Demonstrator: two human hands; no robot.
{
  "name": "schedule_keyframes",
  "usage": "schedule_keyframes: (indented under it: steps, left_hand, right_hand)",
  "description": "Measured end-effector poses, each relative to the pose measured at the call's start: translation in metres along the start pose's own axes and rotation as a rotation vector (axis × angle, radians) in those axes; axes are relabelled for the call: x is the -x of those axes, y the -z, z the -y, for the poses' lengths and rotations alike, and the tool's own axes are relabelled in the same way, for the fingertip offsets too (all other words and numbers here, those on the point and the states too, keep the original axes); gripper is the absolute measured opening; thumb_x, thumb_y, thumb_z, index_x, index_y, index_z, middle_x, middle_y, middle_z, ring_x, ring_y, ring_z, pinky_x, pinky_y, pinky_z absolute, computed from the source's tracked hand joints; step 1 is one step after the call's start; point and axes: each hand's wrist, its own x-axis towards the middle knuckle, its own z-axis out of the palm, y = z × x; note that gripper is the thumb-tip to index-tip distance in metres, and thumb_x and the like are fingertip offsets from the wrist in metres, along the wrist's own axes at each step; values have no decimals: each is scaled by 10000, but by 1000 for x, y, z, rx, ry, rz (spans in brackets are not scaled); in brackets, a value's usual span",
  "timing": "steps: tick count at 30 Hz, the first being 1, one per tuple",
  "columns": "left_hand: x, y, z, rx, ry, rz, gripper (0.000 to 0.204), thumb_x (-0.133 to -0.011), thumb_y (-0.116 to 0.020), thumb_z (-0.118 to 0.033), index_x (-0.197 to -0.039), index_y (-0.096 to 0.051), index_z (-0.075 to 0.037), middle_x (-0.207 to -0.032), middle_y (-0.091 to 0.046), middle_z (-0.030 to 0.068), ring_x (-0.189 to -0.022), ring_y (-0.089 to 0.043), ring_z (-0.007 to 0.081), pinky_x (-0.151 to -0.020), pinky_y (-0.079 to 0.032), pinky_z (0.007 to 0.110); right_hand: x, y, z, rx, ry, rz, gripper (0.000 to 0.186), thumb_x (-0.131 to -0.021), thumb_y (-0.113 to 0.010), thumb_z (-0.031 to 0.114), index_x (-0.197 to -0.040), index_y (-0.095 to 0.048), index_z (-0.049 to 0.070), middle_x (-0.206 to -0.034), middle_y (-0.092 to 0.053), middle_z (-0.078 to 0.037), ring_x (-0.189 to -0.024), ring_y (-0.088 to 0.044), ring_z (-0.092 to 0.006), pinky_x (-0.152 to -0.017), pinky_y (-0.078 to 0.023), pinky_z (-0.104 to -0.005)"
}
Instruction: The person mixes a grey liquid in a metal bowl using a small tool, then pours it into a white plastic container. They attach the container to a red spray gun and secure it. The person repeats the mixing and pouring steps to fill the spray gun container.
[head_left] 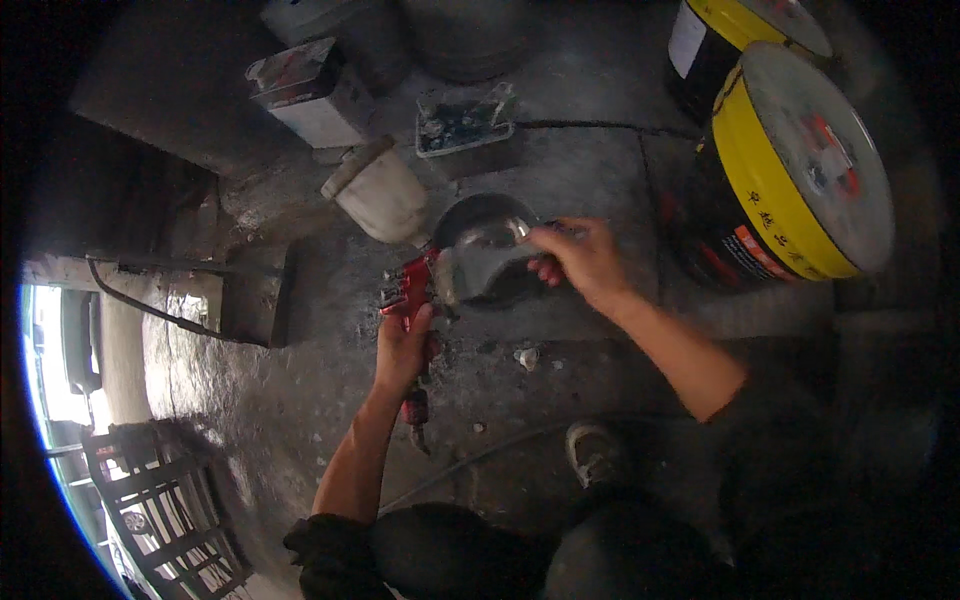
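Note:
My left hand (402, 345) is wrapped around a red spray gun (415, 285), held upright with its off-white cup (382, 200) on top. The gun's lower end (416, 412) sticks out beneath my fist. To the right, my right hand (580, 258) pinches a small shiny metal piece (519, 229), whose exact kind I cannot make out. That hand is over the right rim of a dark round basin (482, 215), with a greyish, translucent-looking area in front of it. The gun is beside the basin's left edge.
A rectangular tray (470, 150) with dark contents lies beyond the basin, near a box-shaped can (320, 110). Large yellow-and-black drums (765, 190) stand at the right. A crumpled white scrap (527, 358), a hose (520, 437) and my shoe (592, 450) are on the floor.

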Motion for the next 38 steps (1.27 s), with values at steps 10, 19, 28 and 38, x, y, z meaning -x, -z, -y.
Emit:
schedule_keyframes:
  steps: [10,19,28,38]
  left_hand:
    - [-1,-7,4,256,92,13,314,-990,-574,-359,-1063,-582,-54,-831,-658,20,-479,-474,70,-416,-354,242]
    - [-2,8,15,284,70,37,271,-1005,-547,-351,-1045,-574,-85,-815,-662,29,-456,-452,68,-401,-323,234]
    - [-4,28,3,313,46,90,207,-993,-576,-325,-1012,-561,-119,-666,-517,-40,-497,-454,62,-421,-334,247]
    - [74,75,-141,86,123,-10,234,-985,-580,-343,-1007,-554,-112,-763,-557,-30,-584,-486,71,-502,-375,243]
  right_hand:
    - [-19,29,-31,195,142,-29,210,-880,-671,165,-878,-679,-45,-703,-682,-134,-544,-625,-133,-464,-457,-247]
    - [-18,16,-32,50,-8,-15,256,-886,-698,237,-872,-672,-17,-729,-687,-113,-579,-634,-128,-483,-446,-241]
    - [7,8,-37,772,340,57,397,-810,-773,241,-1151,-657,75,-1035,-648,-139,-996,-616,-262,-855,-497,-370]
    - [149,-2,85,803,347,-376,451,-764,-767,142,-1172,-597,51,-1190,-569,-162,-1177,-521,-345,-1023,-403,-428]
